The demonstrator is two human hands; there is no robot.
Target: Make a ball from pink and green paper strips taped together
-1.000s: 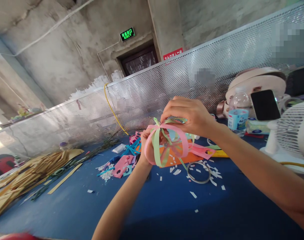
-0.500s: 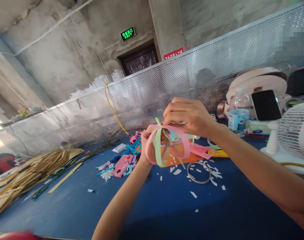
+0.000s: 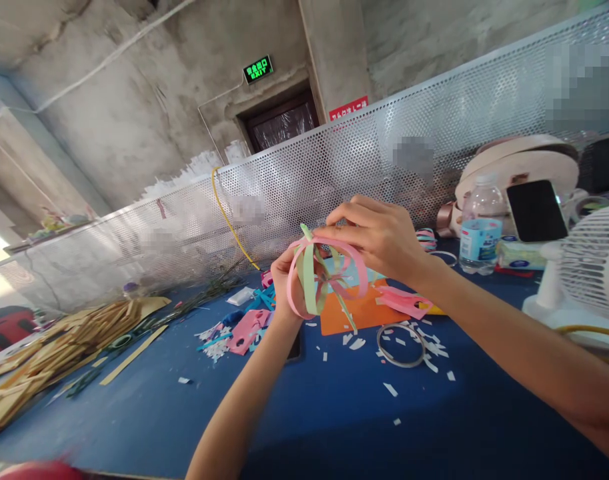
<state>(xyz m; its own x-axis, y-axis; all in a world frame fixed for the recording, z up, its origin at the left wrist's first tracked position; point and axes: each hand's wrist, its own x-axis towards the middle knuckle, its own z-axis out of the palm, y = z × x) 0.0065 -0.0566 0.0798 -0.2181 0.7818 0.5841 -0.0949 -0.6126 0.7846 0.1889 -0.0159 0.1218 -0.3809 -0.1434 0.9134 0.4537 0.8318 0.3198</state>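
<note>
Head view: from far off, I see a pink-green strip ball [image 3: 309,277] above the blue table [image 3: 334,413].
The left hand [image 3: 283,280] holds it; the right hand [image 3: 381,239] touches its top, maybe pinching, I can't tell.

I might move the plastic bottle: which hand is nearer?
Right. The right hand is apart from the plastic bottle, on its left; the left hand is farther left, at the pink and green strips.

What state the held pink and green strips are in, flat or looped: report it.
Looped: the pink strip and green strip bow outward in rounded curves.
</note>
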